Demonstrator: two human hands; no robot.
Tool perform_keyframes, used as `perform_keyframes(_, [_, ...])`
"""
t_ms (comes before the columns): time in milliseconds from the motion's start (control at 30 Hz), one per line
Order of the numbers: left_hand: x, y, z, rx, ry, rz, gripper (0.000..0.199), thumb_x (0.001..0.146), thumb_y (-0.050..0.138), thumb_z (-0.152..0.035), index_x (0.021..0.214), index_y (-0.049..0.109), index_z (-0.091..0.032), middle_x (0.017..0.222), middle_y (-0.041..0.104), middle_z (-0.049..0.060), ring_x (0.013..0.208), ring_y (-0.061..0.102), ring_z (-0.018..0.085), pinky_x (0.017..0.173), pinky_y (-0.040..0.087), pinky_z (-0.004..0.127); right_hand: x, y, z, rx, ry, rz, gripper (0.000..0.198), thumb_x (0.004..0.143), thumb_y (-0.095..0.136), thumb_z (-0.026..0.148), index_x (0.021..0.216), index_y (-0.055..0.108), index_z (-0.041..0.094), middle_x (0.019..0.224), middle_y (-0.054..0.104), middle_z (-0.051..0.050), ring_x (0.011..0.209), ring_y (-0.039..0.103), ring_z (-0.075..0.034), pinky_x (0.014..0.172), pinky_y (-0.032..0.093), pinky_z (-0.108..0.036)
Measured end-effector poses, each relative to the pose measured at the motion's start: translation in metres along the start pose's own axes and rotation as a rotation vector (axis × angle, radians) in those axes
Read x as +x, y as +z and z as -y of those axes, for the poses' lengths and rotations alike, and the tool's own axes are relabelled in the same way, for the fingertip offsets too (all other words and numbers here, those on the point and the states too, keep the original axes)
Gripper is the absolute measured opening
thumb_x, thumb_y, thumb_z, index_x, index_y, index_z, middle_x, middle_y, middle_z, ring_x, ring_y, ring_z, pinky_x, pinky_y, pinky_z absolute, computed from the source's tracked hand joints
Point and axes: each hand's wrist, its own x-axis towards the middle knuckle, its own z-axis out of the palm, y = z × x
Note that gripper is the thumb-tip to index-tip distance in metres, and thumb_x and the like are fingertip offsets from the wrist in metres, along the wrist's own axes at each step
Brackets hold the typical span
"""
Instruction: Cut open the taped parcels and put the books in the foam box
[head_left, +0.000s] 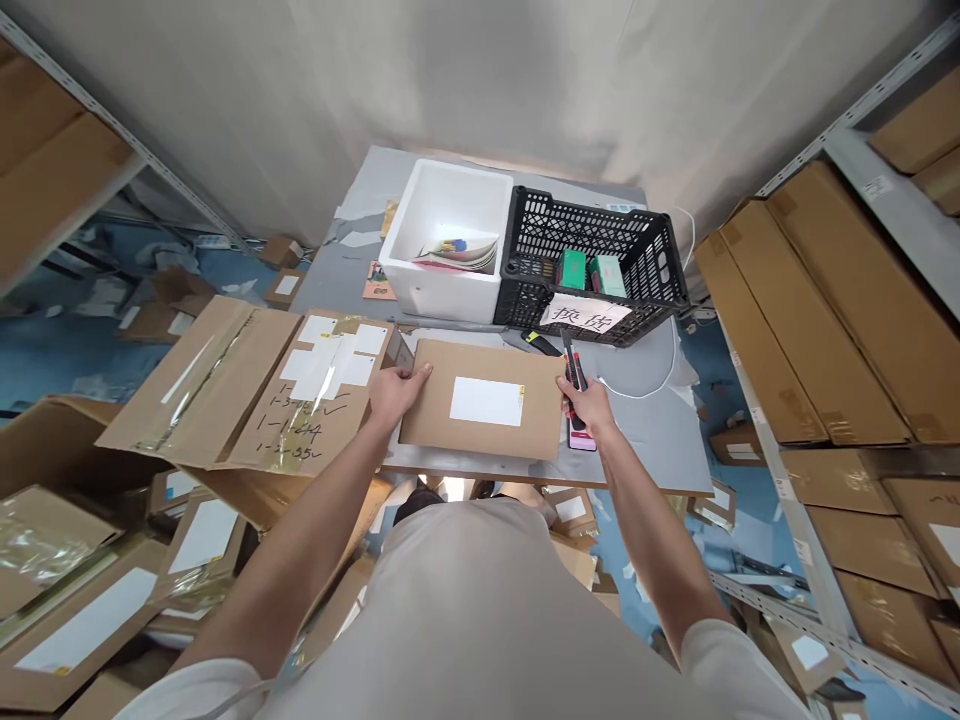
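Observation:
A flat cardboard box point(435, 420) with a white label point(487, 400) lies before me on the grey table point(652, 430). My left hand point(394, 397) grips its upper left edge, thumb on top and fingers mostly hidden. At the right edge, my right hand point(591, 402) is closed around a red and black utility knife point(574, 368), and its thumb touches the box. A pink-edged item, perhaps a phone point(582, 440), lies partly under that hand. Just beyond the box sits a black and yellow tool point(541, 344).
Behind stand a white foam bin point(442, 295) holding booklets and a black crate point(637, 320) with green boxes. A large carton with handwriting point(259, 420) borders the table at left. Shelves of cartons point(795, 300) rise at right. Labelled parcels point(206, 535) are piled at lower left.

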Motion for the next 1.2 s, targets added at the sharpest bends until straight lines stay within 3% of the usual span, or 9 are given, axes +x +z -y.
perform_keyframes(167, [0.010,0.013,0.006,0.008,-0.051,0.018,0.053,0.069,0.051,-0.067,0.070,0.068,-0.017,0.081,0.069,0.015,0.084,0.062,0.033,0.070,0.043,0.038,0.005,0.008,-0.014,0.015,0.016,-0.023,0.038,0.060,0.074,0.047,0.072,0.053,0.018,0.049,0.057,0.003,0.034,0.051,-0.010,0.031,0.040,-0.020])
perform_keyframes(333, [0.002,0.021,0.023,-0.155,0.020,0.050,0.053,0.074,0.051,-0.060,0.095,0.070,-0.016,0.096,0.070,0.013,0.091,0.062,0.030,0.079,0.045,0.038,-0.005,0.010,-0.037,0.115,-0.006,-0.056,0.042,0.062,0.070,0.053,0.079,0.052,0.019,0.055,0.057,0.005,0.038,0.051,-0.008,0.037,0.043,-0.021])
perform_keyframes(467, [-0.034,0.031,0.062,-0.434,0.022,0.131,0.064,0.074,0.051,-0.062,0.110,0.064,-0.012,0.109,0.067,0.013,0.099,0.060,0.027,0.086,0.046,0.037,-0.040,0.003,-0.073,0.294,-0.032,0.016,0.044,0.062,0.073,0.049,0.087,0.053,0.019,0.057,0.057,0.006,0.043,0.052,-0.009,0.043,0.045,-0.023])
perform_keyframes(567, [-0.062,0.046,0.099,-0.645,0.040,0.282,0.072,0.067,0.058,-0.064,0.116,0.059,-0.011,0.114,0.064,0.015,0.107,0.058,0.028,0.092,0.044,0.040,-0.071,0.000,-0.103,0.341,0.010,0.091,0.049,0.059,0.076,0.041,0.096,0.054,0.018,0.060,0.059,0.005,0.044,0.051,-0.009,0.043,0.043,-0.023])
perform_keyframes(700, [-0.075,0.069,0.123,-0.699,-0.007,0.262,0.068,0.054,0.071,-0.060,0.104,0.062,-0.015,0.113,0.064,0.014,0.111,0.056,0.029,0.099,0.039,0.044,-0.093,0.006,-0.122,0.335,0.058,0.123,0.046,0.057,0.078,0.034,0.092,0.051,0.020,0.054,0.054,0.009,0.043,0.048,-0.009,0.042,0.040,-0.022])
perform_keyframes(833, [-0.071,0.080,0.119,-0.751,0.005,0.214,0.063,0.058,0.064,-0.066,0.095,0.060,-0.015,0.106,0.066,0.014,0.103,0.060,0.026,0.093,0.044,0.040,-0.091,0.015,-0.117,0.293,0.055,0.085,0.045,0.057,0.076,0.036,0.089,0.049,0.020,0.056,0.054,0.009,0.043,0.047,-0.009,0.042,0.040,-0.022])
perform_keyframes(933, [-0.073,0.072,0.108,-0.674,0.013,0.192,0.055,0.064,0.061,-0.063,0.091,0.060,-0.016,0.094,0.068,0.010,0.094,0.062,0.024,0.087,0.046,0.037,-0.086,0.014,-0.104,0.258,0.034,0.026,0.043,0.057,0.076,0.039,0.085,0.049,0.021,0.056,0.054,0.008,0.043,0.049,-0.010,0.042,0.041,-0.023])
perform_keyframes(1133, [-0.074,0.023,0.059,-0.292,0.044,-0.135,0.049,0.073,0.053,-0.061,0.089,0.064,-0.015,0.083,0.067,0.007,0.076,0.061,0.020,0.073,0.046,0.030,-0.064,-0.003,-0.049,0.155,-0.078,-0.069,0.039,0.060,0.072,0.048,0.076,0.050,0.021,0.050,0.051,0.007,0.039,0.048,-0.010,0.038,0.038,-0.022])
perform_keyframes(1200, [-0.062,0.006,0.039,-0.187,0.066,-0.164,0.049,0.076,0.047,-0.062,0.080,0.065,-0.016,0.075,0.066,0.006,0.071,0.059,0.020,0.069,0.044,0.029,-0.050,-0.005,-0.028,0.110,-0.117,-0.080,0.039,0.062,0.071,0.052,0.074,0.050,0.021,0.049,0.051,0.007,0.038,0.048,-0.010,0.037,0.038,-0.021])
